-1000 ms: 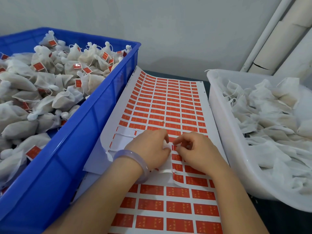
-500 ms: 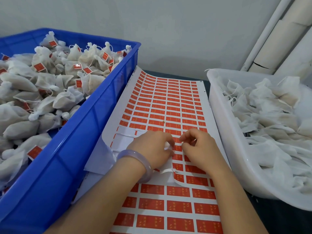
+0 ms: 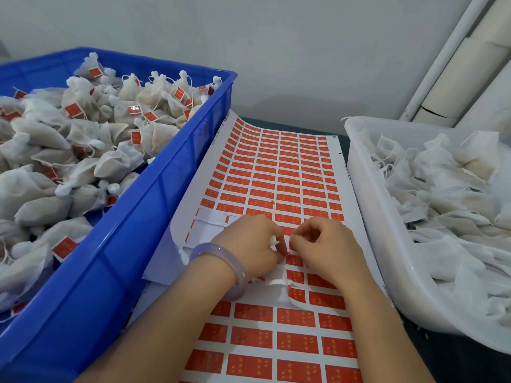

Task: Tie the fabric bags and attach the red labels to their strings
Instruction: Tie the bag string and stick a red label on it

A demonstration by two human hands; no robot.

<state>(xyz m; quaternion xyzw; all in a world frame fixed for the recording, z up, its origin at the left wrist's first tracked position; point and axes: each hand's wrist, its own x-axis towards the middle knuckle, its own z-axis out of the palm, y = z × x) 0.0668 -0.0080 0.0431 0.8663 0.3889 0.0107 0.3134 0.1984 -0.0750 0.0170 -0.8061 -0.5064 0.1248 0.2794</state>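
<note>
A sheet of red labels lies between two bins. Over its middle my left hand, with a pale bracelet on the wrist, curls round a small white fabric bag of which only a bit shows. My right hand meets it fingertip to fingertip and pinches a red label beside the bag's top. The bag's string is hidden between the fingers.
A blue crate on the left holds several tied white bags with red labels. A white tub on the right holds several untied white bags. Peeled white backing curls on the sheet's left. Pale pipes stand at the back right.
Both hands stayed over the same spot on the sheet. The fingertips have closed together, and the right fingers now pinch a red label against the bag's top.
</note>
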